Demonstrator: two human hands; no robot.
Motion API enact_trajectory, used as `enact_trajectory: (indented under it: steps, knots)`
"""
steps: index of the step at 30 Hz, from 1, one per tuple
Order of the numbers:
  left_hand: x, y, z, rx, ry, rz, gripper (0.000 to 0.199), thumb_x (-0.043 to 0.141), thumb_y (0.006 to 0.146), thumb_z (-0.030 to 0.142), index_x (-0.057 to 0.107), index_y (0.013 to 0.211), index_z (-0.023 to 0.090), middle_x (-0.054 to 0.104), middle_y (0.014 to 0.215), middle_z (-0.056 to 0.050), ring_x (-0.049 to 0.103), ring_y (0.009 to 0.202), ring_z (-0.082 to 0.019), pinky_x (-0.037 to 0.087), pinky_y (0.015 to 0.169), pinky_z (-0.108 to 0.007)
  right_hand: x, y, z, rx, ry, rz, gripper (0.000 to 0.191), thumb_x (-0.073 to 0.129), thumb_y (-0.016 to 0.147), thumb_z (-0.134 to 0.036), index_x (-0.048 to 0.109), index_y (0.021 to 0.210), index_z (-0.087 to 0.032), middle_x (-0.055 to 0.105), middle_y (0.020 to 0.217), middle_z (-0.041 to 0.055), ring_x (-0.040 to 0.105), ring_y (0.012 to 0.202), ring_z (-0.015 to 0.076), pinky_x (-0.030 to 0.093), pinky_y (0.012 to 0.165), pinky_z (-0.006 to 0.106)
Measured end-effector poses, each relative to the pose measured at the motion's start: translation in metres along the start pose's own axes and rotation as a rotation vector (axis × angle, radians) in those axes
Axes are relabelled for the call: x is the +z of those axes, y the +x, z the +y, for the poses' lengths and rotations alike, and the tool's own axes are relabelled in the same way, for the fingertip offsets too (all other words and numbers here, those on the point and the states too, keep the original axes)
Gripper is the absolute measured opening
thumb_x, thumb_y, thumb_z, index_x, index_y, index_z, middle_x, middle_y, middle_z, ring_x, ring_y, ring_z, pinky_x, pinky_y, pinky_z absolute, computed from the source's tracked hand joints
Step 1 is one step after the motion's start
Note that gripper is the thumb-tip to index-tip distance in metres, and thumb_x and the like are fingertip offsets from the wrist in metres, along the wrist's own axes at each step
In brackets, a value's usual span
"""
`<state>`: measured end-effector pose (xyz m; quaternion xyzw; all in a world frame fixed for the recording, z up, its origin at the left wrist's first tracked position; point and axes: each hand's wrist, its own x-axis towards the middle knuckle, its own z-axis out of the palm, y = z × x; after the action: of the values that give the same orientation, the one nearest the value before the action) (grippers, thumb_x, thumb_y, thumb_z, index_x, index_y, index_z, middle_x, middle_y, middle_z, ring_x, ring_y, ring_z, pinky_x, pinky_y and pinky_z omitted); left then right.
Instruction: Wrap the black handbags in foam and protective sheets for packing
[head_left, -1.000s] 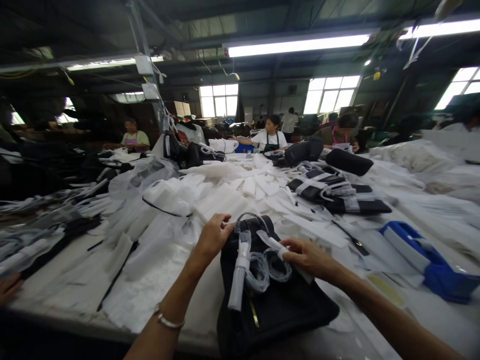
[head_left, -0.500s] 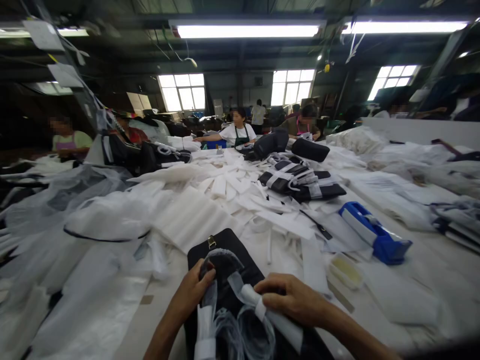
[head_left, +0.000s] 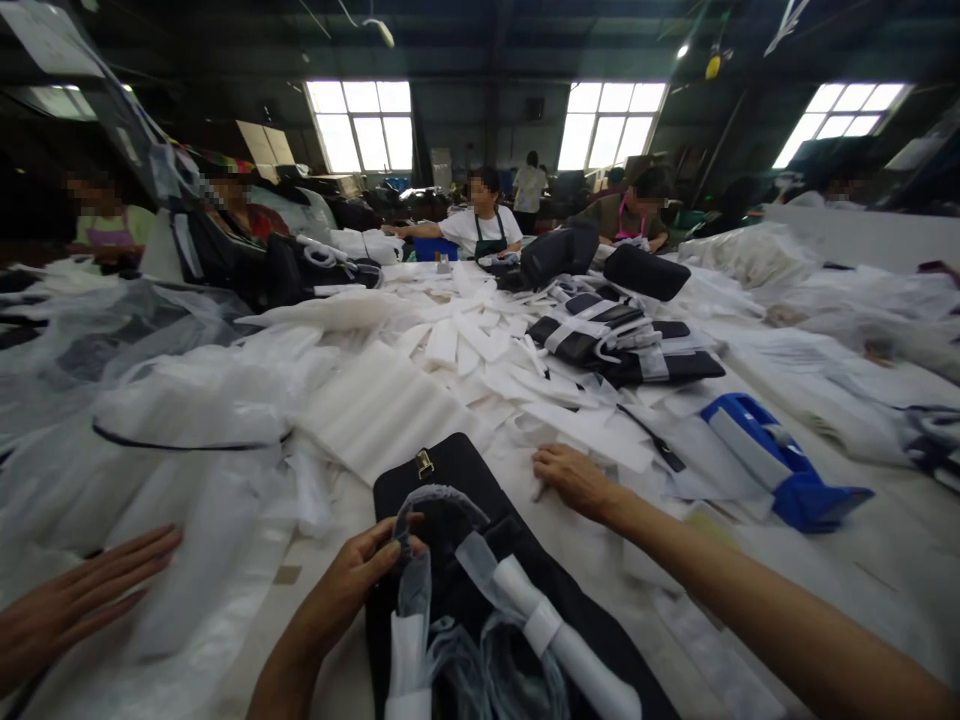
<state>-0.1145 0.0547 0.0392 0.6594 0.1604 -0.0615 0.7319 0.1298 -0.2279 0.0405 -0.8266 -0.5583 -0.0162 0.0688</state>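
A black bag [head_left: 517,560] with a gold clasp lies before me, its handle [head_left: 442,495] wrapped in clear plastic. My left hand [head_left: 367,560] has its fingers closed around the left side of that handle. Lower on the bag, white foam wraps the straps [head_left: 529,610], and clear-wrapped coils sit between them. Beyond the bag's right edge, my right hand [head_left: 574,480] is on the littered table, fingers bent together over the end of a thin white foam strip [head_left: 537,489], which they mostly hide.
A co-worker's hand [head_left: 90,600] lies flat on white sheeting at left. A blue tape dispenser [head_left: 787,465] stands at right. Wrapped black bags [head_left: 626,340] are piled farther back, among scattered foam strips [head_left: 469,335]. Several people work across the table.
My right hand has left the foam-wrapped strap and moved forward to the strips beyond the bag. My left hand stays on the handle. A co-worker's hand has appeared at left.
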Motion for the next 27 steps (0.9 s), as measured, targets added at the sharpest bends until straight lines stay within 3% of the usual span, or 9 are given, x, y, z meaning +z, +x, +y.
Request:
enact_trajectory:
  steps: [4,6,9,12,16,21,27]
  knots:
    - [0.005,-0.009,0.018,0.031,0.077,-0.008,0.046,0.064,0.085,0.048,0.062,0.120,0.018,0.073,0.101,-0.006,0.064,0.090,-0.019,0.046,0.080,-0.026,-0.034,0.015,-0.020,0.193,0.240,0.274,0.023,0.046,0.097,-0.024,0.062,0.110,-0.014,0.068,0.096,0.0099,0.065,0.086,0.0202,0.054,0.080,0.035]
    - [0.009,-0.011,0.025,0.041,0.108,0.025,0.044,0.065,0.083,0.048,0.066,0.113,0.016,0.073,0.095,-0.006,0.063,0.083,-0.018,0.046,0.072,-0.025,-0.061,0.024,-0.047,0.158,0.502,0.390,0.025,0.050,0.097,-0.032,0.062,0.115,-0.020,0.066,0.092,0.0045,0.065,0.077,0.0158,0.054,0.074,0.029]
    - [0.015,-0.009,0.029,0.073,0.085,0.061,0.044,0.067,0.080,0.048,0.068,0.107,0.014,0.071,0.086,-0.005,0.060,0.073,-0.015,0.044,0.064,-0.023,-0.091,0.038,-0.095,-0.174,0.630,0.257,0.025,0.052,0.096,-0.027,0.067,0.116,-0.025,0.063,0.096,0.0036,0.063,0.083,0.0136,0.051,0.077,0.025]
    - [0.016,-0.011,0.032,0.105,0.032,0.067,0.042,0.067,0.080,0.048,0.070,0.104,0.013,0.067,0.082,-0.003,0.055,0.066,-0.011,0.043,0.061,-0.021,-0.097,0.052,-0.131,-0.361,0.463,0.050,0.028,0.048,0.096,-0.018,0.071,0.111,-0.026,0.063,0.091,0.0046,0.059,0.082,0.0140,0.047,0.072,0.023]
    - [0.015,-0.017,0.034,0.140,0.005,0.038,0.043,0.065,0.082,0.048,0.069,0.108,0.014,0.066,0.086,-0.004,0.056,0.071,-0.012,0.045,0.064,-0.022,-0.092,0.067,-0.145,-0.369,0.168,-0.062,0.022,0.055,0.090,-0.011,0.074,0.093,-0.022,0.066,0.083,0.0045,0.055,0.078,0.0167,0.041,0.068,0.026]
    - [0.013,-0.015,0.032,0.193,-0.003,-0.001,0.039,0.064,0.083,0.041,0.068,0.110,0.013,0.067,0.087,-0.004,0.058,0.071,-0.012,0.046,0.062,-0.022,-0.099,0.078,-0.148,-0.434,0.137,-0.100,0.015,0.059,0.090,-0.014,0.072,0.090,-0.021,0.069,0.087,0.0038,0.057,0.083,0.0168,0.038,0.076,0.029]
    - [0.022,-0.007,0.031,0.194,0.018,0.079,0.036,0.064,0.080,0.039,0.070,0.102,0.012,0.067,0.083,-0.004,0.056,0.066,-0.012,0.046,0.056,-0.021,-0.097,0.095,-0.161,-0.503,0.044,-0.120,0.014,0.058,0.090,-0.016,0.070,0.082,-0.019,0.068,0.082,0.0049,0.055,0.081,0.0176,0.035,0.075,0.031]
